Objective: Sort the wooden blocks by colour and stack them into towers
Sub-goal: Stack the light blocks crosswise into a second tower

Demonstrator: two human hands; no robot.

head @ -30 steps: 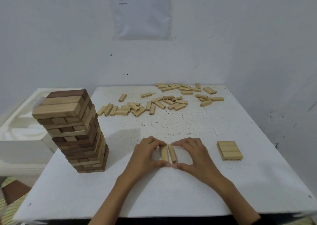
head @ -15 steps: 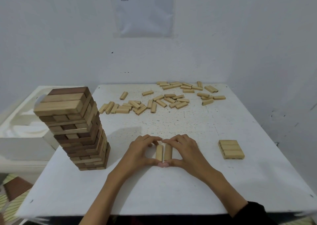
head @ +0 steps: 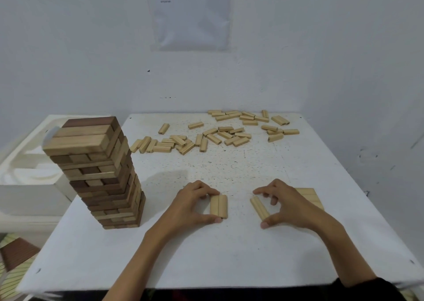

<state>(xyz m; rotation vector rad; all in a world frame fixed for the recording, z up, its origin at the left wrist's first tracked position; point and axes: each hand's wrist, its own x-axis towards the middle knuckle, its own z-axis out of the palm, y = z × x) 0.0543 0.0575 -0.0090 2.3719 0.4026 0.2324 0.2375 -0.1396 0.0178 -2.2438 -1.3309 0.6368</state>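
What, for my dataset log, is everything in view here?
table: one, white, fills the foreground
tall tower: one, mixed light and dark brown, left side of the table
loose blocks: many, light wood, scattered along the far side
pair of blocks: two, light wood, side by side, near the centre
single block: one, light wood, right of the pair
flat layer of blocks: one, light wood, right side, partly hidden
paper sheet: one, white, on the wall
moulded tray: one, white, left of the table
left hand: pinches the pair of blocks endwise
right hand: pinches the single block endwise
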